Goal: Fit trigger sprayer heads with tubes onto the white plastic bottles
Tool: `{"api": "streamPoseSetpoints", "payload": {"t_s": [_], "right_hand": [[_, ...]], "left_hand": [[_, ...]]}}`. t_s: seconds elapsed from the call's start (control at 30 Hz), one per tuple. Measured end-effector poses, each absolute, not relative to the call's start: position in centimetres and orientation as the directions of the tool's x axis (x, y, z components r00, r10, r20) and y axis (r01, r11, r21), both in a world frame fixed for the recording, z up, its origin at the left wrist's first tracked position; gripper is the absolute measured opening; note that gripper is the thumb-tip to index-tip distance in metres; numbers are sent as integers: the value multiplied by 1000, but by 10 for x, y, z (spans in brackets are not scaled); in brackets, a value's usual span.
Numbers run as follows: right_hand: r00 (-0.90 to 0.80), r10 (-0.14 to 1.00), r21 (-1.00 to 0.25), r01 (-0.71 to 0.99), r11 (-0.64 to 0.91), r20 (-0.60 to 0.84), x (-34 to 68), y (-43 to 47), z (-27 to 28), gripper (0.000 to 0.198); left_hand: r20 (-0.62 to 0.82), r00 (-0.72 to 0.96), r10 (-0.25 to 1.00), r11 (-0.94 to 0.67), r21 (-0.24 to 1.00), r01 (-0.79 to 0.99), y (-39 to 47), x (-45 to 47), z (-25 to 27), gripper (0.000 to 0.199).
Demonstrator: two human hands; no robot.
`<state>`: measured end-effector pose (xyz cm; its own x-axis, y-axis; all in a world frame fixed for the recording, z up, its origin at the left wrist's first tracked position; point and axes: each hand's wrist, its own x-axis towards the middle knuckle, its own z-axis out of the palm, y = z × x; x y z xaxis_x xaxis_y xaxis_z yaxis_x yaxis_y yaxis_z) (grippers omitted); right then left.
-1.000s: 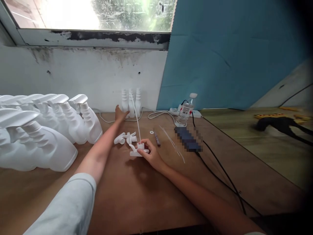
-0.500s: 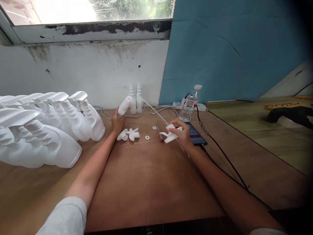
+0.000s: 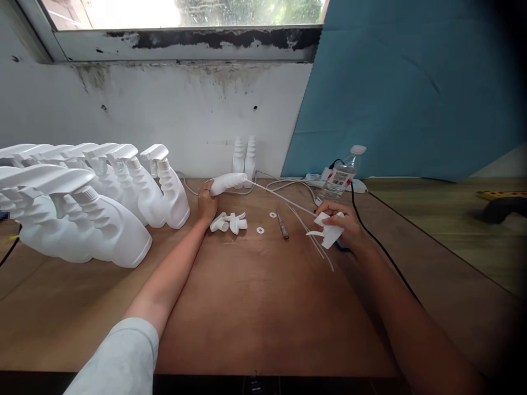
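My left hand (image 3: 207,203) is wrapped round a white plastic bottle (image 3: 226,183), tilted so its neck points right. In my right hand (image 3: 345,222) is a white trigger sprayer head (image 3: 329,229), gripped by its body. A long thin dip tube (image 3: 284,196) runs from the sprayer head to the bottle's mouth, its tip at or just inside the opening; I cannot tell which. Between my hands lie two loose trigger sprayer heads (image 3: 237,223), two small white washers (image 3: 260,230) and a slim pointed tool (image 3: 282,226). Loose thin tubes (image 3: 307,229) lie beside the right hand.
Several white spray bottles (image 3: 119,230) with heads fitted stand in rows at the left. Two bottles without heads (image 3: 249,156) stand against the wall. A clear water bottle (image 3: 340,178) stands by a power strip (image 3: 360,186), with cables running over the table (image 3: 263,318).
The left-hand bottle has tipped further to the right. My right hand has drawn the sprayer head away rightward, bringing the tube's tip to the bottle's mouth. The view has shifted left.
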<state>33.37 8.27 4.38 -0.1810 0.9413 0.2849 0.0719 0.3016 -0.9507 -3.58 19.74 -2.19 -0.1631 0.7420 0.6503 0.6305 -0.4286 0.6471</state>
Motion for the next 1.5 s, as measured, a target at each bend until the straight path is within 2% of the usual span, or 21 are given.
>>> {"api": "streamPoseSetpoints", "payload": {"t_s": [0.13,0.23,0.33,0.43,0.57,0.7,0.77,0.9,0.97,1.03,1.07,1.23,1.3,1.5], "right_hand": [[-205,951,-965,70,252,233,335,85,44,10],[-191,965,-984,-4,181,178,331,85,48,19],[-185,981,-996,-87,36,52,322,84,53,37],[-199,978,-986,-140,-85,-56,308,82,56,45],[-159,983,-970,-205,-129,-97,287,79,60,41],[-120,984,-974,-169,-154,-135,269,78,73,29],[-100,984,-974,-157,-161,-147,263,79,85,26],[-33,991,-960,-246,-134,-130,261,83,114,32],[-81,993,-961,-253,-109,-91,262,84,129,27],[-178,982,-969,-224,-107,-68,263,84,142,14],[-221,973,-973,-204,-110,-64,262,83,148,15],[-322,946,-979,-178,-104,-42,256,74,163,42],[-333,943,-980,-189,-63,4,254,71,163,47],[-427,898,-977,-212,19,111,250,68,154,28]], "left_hand": [[684,-171,709,-427,610,668,199,-36,-26,59],[697,-111,709,-440,560,702,198,-36,-21,59],[743,35,668,-521,433,736,192,-33,-3,59],[787,203,582,-617,266,740,175,-24,22,56],[789,334,516,-658,116,744,141,-7,46,46],[768,373,520,-651,75,755,114,-3,51,42],[770,355,529,-635,82,768,105,-6,51,40],[769,312,558,-617,132,776,85,-12,50,38],[754,296,587,-624,188,758,73,-11,46,41],[739,278,613,-643,263,720,62,-7,41,46],[734,265,626,-651,304,696,57,-6,37,48],[699,184,691,-657,501,563,44,1,18,42],[672,157,723,-640,567,519,42,2,14,41],[526,197,827,-560,739,375,40,5,4,38]]}}
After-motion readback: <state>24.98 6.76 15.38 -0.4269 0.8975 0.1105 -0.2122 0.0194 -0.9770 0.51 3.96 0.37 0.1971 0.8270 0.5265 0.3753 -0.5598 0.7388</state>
